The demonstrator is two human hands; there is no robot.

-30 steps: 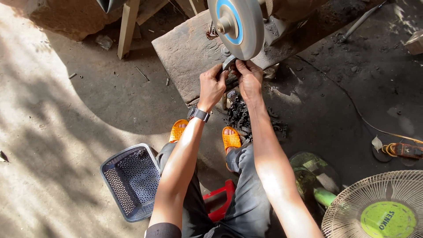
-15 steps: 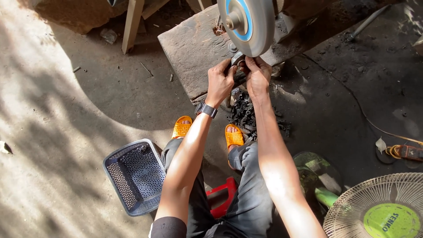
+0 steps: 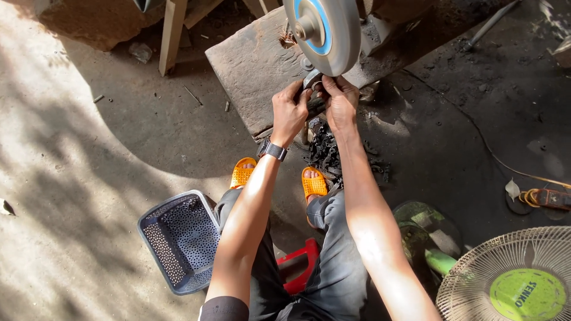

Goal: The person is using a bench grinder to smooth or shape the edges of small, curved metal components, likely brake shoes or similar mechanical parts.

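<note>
- Far left, beside my knee, a grey perforated plastic basket (image 3: 178, 241) sits on the dirt floor; I see nothing inside it.
- My left hand (image 3: 289, 113), watch on the wrist, is curled shut around one end of a small dark metal piece (image 3: 314, 102).
- That piece sits between both hands, pressed up against the lower rim of the grey grinding wheel (image 3: 331, 32), above the worn wooden block (image 3: 256, 65).
- My right hand (image 3: 340, 102) is closed on the other end, fingers pinched tight.
- Below the hands, a heap of dark metal pieces (image 3: 333, 156) lies by my orange sandals (image 3: 313, 184).
- Far right, a fan grille (image 3: 511, 279) with a green hub lies flat.
</note>
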